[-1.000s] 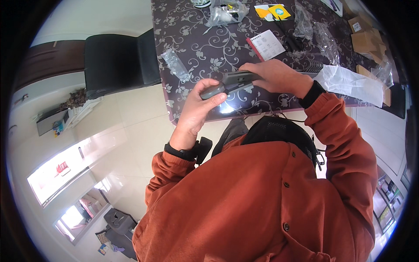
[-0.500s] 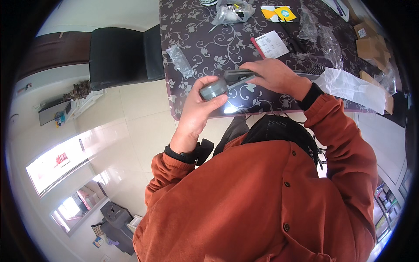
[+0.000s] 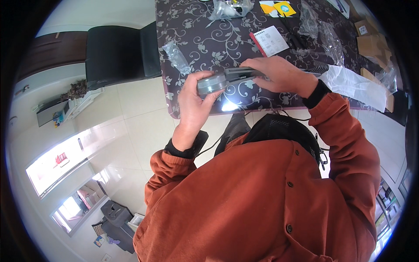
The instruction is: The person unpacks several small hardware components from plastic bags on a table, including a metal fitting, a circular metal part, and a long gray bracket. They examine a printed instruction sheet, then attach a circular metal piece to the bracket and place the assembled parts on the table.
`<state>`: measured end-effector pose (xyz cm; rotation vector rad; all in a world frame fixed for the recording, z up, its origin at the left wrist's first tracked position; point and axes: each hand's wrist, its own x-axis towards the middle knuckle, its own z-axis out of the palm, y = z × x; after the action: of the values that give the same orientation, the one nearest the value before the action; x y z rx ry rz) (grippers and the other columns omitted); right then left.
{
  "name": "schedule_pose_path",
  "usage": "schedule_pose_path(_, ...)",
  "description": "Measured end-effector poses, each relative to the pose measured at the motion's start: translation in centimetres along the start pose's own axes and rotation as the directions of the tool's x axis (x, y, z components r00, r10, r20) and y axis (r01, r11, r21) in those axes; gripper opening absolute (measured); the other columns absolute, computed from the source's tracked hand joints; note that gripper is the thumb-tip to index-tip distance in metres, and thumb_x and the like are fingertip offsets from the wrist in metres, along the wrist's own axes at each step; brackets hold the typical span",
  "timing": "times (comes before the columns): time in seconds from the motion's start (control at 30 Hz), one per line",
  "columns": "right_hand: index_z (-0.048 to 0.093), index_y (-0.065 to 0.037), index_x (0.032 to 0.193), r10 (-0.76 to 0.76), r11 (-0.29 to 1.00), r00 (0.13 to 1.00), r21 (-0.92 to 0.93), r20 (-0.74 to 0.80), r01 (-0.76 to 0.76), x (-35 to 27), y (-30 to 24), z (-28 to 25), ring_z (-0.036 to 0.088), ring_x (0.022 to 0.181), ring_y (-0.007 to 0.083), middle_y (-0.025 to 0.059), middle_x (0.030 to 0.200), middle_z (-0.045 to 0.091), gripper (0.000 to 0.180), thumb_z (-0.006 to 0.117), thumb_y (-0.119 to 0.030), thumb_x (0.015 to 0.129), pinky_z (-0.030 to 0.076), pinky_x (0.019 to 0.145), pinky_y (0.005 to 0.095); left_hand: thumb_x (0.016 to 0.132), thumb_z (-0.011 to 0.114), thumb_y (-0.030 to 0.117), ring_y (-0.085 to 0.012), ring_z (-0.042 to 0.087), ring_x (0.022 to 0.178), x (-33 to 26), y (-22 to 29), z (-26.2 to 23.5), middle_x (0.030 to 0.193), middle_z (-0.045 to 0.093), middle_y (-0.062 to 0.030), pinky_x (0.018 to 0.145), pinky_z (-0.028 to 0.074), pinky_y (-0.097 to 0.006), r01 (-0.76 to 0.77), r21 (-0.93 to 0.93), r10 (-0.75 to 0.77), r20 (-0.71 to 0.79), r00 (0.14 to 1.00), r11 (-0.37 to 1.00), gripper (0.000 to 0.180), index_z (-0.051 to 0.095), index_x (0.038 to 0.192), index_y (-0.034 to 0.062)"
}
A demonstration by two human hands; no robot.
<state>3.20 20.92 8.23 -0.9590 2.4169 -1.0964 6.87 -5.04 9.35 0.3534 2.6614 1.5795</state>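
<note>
Over the near edge of the table I hold a grey device with a round, drum-like end (image 3: pixel 211 84) and two flat arms (image 3: pixel 238 73) reaching right from it, like a clamp. My left hand (image 3: pixel 192 98) is closed around the round end, thumb below and fingers on top. My right hand (image 3: pixel 281 74) grips the flat arms from the right, thumb underneath. A dark ribbed, coil-like piece (image 3: pixel 321 67) shows beyond my right wrist; whether it joins the device is hidden by the hand.
The dark floral table (image 3: pixel 205 48) carries a crumpled clear bag (image 3: pixel 178 59), a bagged item (image 3: pixel 230 8), an open booklet (image 3: pixel 271 40), yellow-and-white cards (image 3: pixel 283 8), clear wrappers (image 3: pixel 331 43), a white sheet (image 3: pixel 355 85) and cardboard boxes (image 3: pixel 371 48). A black chair (image 3: pixel 115 56) stands left.
The device's flat arms, spread in a V before, now look closer together. My left hand and the round end have shifted slightly left and up; my right hand has moved slightly right.
</note>
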Motion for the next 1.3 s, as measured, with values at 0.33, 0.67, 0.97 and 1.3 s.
schedule_pose_path(0.33, 0.057, -0.009, 0.103, -0.013, 0.996, 0.991, -0.090, -0.130, 0.002, -0.1, -1.1, 0.2, 0.061, 0.068, 0.0274, 0.0077, 0.081, 0.061, 0.038, 0.069, -0.037, 0.080, 0.047, 0.059, 0.0364, 0.067, 0.073, 0.001, -0.0288, 0.063, 0.094, -0.1, 0.3, -0.1, 0.109, 0.063, -0.0110, 0.079, 0.052, -0.033, -0.316, 0.221, 0.336, -0.062, 0.940, 0.923, 0.042, 0.057, 0.106, 0.0065)
schedule_pose_path(0.67, 0.057, -0.011, 0.097, -0.056, 0.989, 0.980, -0.147, -0.191, 0.028, -0.8, -0.9, 0.7, 0.060, 0.065, 0.0274, 0.0067, 0.074, 0.058, 0.037, 0.062, -0.046, 0.085, 0.045, 0.057, 0.0374, 0.069, 0.076, 0.007, -0.0283, 0.063, 0.089, -0.1, 1.3, -0.6, 0.103, 0.063, -0.0108, 0.074, 0.053, -0.034, -0.262, 0.303, 0.273, 0.005, 0.962, 0.916, 0.036, 0.060, 0.101, 0.0055)
schedule_pose_path(0.97, 0.055, -0.008, 0.096, -0.038, 0.997, 0.993, -0.068, -0.111, 0.030, -0.4, 0.0, 0.5, 0.058, 0.065, 0.0315, 0.0112, 0.070, 0.058, 0.042, 0.060, -0.048, 0.086, 0.043, 0.059, 0.0406, 0.073, 0.078, 0.023, -0.0310, 0.062, 0.076, 0.6, 2.9, -0.9, 0.093, 0.059, -0.0104, 0.062, 0.050, -0.036, -0.201, 0.427, 0.168, 0.115, 0.979, 0.882, 0.038, 0.058, 0.100, 0.0056)
schedule_pose_path(1.3, 0.054, -0.004, 0.095, 0.024, 0.998, 0.999, 0.058, -0.044, -0.021, 0.1, 0.1, -0.5, 0.058, 0.065, 0.0324, 0.0138, 0.065, 0.058, 0.042, 0.069, -0.040, 0.078, 0.040, 0.059, 0.0408, 0.072, 0.081, 0.024, -0.0275, 0.061, 0.077, 0.6, 2.9, -0.6, 0.089, 0.060, -0.0105, 0.064, 0.049, -0.035, -0.204, 0.422, 0.185, 0.088, 0.979, 0.883, 0.039, 0.060, 0.098, 0.0032)
